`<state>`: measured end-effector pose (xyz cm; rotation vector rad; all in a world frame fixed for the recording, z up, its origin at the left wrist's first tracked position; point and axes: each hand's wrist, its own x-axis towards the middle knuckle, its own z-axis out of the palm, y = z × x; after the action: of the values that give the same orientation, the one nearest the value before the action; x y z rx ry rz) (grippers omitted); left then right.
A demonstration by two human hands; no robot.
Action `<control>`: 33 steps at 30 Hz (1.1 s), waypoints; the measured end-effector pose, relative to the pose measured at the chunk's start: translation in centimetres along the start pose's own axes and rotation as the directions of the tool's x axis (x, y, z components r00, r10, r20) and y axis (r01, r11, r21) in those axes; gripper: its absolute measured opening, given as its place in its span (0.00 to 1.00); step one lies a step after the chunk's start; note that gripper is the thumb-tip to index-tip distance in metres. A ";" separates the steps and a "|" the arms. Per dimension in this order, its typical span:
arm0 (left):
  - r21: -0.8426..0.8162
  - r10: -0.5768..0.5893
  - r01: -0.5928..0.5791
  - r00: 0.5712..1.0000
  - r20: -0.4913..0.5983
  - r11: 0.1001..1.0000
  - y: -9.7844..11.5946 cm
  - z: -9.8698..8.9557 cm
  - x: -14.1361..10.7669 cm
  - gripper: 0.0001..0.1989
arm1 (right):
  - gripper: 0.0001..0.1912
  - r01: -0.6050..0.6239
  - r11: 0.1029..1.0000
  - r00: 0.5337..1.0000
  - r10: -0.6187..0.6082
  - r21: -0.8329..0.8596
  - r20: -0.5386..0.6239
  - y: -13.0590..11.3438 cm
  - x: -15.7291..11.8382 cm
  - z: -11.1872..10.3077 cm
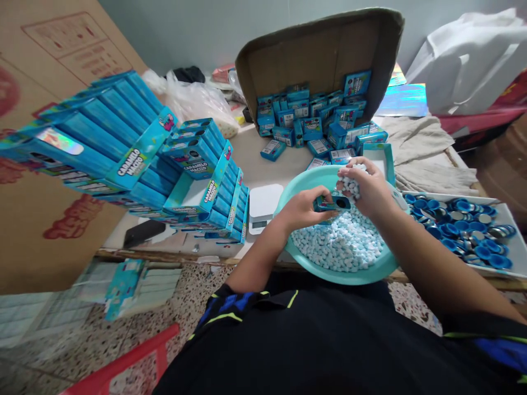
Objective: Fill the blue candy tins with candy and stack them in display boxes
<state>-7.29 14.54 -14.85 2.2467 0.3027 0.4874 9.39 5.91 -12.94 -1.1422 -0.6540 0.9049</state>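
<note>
A turquoise basin point(297, 258) on my lap side of the table holds a heap of small pale blue and white candies point(337, 241). Above the heap, my left hand point(307, 210) grips a small blue box point(332, 203) whose dark round opening faces up. My right hand point(366, 186), just right of the box, is curled round a handful of candies point(349, 181) over the basin. Its fingers point toward the box.
Stacked blue display trays point(197, 192) stand at left, beside a white scale point(265, 203). A cardboard box point(304, 55) with small blue boxes lies behind the basin. A white tray point(516, 241) of blue caps is at right; a phone point(142, 233) lies far left.
</note>
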 end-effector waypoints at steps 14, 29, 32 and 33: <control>-0.012 0.033 -0.034 0.999 -0.026 0.999 -0.2 0.0 0.0 0.16 | 0.15 0.092 0.987 0.995 -0.086 -0.129 0.051 0.8 -0.5 0.2; 0.129 0.033 -0.011 0.985 -0.171 0.992 -0.7 0.2 0.0 0.14 | 0.09 0.179 0.976 0.981 -0.166 -0.125 0.102 1.1 -0.5 0.1; 0.128 0.124 -0.108 0.984 -0.129 0.986 -0.5 0.2 -0.1 0.14 | 0.09 0.173 0.980 0.981 -0.163 -0.095 0.104 1.0 -0.6 0.2; 0.121 0.141 -0.126 0.983 -0.120 0.985 -0.4 0.2 -0.1 0.15 | 0.09 0.167 0.982 0.982 -0.157 -0.090 0.103 1.0 -0.6 0.2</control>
<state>-7.28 14.65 -15.33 2.3610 0.2510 0.7031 8.63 5.64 -13.80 -1.1199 -0.8655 0.7986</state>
